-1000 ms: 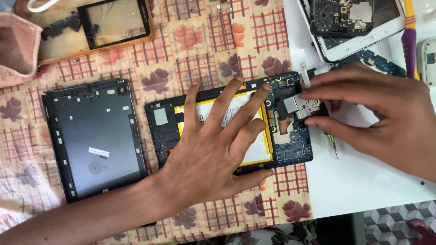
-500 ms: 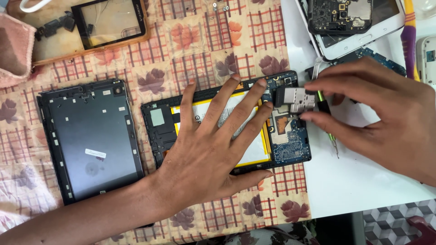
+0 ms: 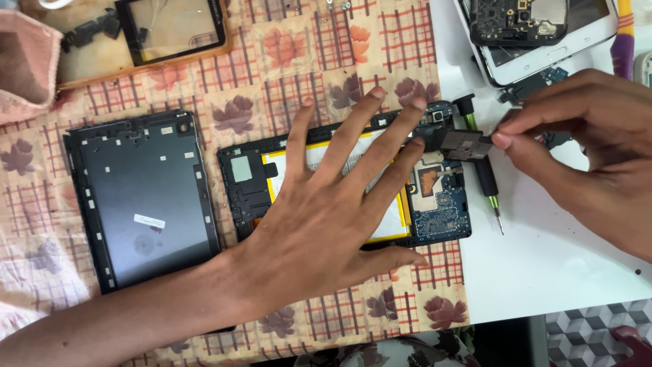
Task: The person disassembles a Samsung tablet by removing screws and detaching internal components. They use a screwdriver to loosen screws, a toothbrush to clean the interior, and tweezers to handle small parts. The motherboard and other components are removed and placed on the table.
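The left hand is lying flat with fingers spread wide, pressing down on the opened tablet and gripping nothing. The right hand is pinching a small metal shield plate between thumb and fingertips, its other fingers curled, just over the tablet's top right corner.

Step in hand, as I judge it: the plate is being lifted off, or set onto, the blue circuit board at the tablet's right end; which of the two I cannot tell. The next move calls for a steady pinch and level handling, with the flat hand keeping the tablet from sliding on the patterned cloth.

Count, taking the tablet as landmark:
- One dark back cover, lying just left of it.
- One green-handled screwdriver, lying just right of it on the white table.
- One glass panel on a wooden board, sitting up and left of it.
- One more stripped white device, sitting up and right of it.
- One yellow battery, showing inside it, partly under the palm.
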### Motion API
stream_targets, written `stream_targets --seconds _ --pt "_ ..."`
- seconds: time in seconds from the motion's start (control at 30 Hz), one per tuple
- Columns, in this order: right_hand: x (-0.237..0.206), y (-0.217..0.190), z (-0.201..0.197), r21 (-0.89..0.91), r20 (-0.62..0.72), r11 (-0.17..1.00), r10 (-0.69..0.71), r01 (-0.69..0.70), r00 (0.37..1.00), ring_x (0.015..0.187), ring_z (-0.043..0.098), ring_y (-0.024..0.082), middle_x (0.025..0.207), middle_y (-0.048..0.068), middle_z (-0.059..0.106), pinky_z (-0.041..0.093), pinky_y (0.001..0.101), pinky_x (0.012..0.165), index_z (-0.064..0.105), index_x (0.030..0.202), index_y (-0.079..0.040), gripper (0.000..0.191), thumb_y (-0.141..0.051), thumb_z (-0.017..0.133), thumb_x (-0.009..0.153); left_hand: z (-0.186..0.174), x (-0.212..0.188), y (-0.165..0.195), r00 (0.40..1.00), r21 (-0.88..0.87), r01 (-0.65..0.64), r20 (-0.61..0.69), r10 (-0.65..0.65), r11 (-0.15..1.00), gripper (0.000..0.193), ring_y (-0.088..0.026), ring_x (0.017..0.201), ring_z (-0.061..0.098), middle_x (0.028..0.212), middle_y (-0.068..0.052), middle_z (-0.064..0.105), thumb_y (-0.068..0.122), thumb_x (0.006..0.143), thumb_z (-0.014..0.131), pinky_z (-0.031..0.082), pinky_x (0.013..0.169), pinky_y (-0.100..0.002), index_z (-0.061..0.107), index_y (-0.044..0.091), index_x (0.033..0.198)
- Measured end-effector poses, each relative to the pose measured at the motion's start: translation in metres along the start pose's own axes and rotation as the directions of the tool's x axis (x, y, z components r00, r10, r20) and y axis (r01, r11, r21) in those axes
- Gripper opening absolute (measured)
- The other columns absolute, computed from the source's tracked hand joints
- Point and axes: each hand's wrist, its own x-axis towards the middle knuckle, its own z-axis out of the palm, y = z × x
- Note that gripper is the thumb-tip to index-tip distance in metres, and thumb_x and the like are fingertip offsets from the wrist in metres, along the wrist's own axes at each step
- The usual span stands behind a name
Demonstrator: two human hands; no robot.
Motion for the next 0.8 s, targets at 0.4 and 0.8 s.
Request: stream_targets --seconds 0.4,0.8 --pt "-0.026 0.047 -0.002 0.004 0.004 1.000 0.022 -0.022 1.000 0.096 0.074 0.021 0.107 0.012 0.066 0.065 0.0344 0.082 0.050 0.108 -0.008 0.021 0.008 0.061 0.100 0.006 0.004 0.000 0.998 -0.091 0.011 -0.055 -0.016 0.996 0.096 -0.039 0.154 0.015 0.164 -0.020 0.023 0.067 0.076 0.079 0.011 0.119 -0.080 0.057 -0.004 0.138" --pt "-0.008 0.031 0.005 0.226 -0.010 0.957 0.189 -0.182 0.982 0.098 0.074 0.022 0.102 0.015 0.066 0.064 0.0320 0.088 0.047 0.112 -0.004 0.019 0.007 0.056 0.100 -0.003 -0.005 0.000 0.981 -0.239 -0.010 -0.188 -0.036 0.971 0.102 -0.040 0.157 0.025 0.166 -0.022 0.021 0.057 0.070 0.088 0.018 0.127 -0.076 0.043 0.000 0.142"
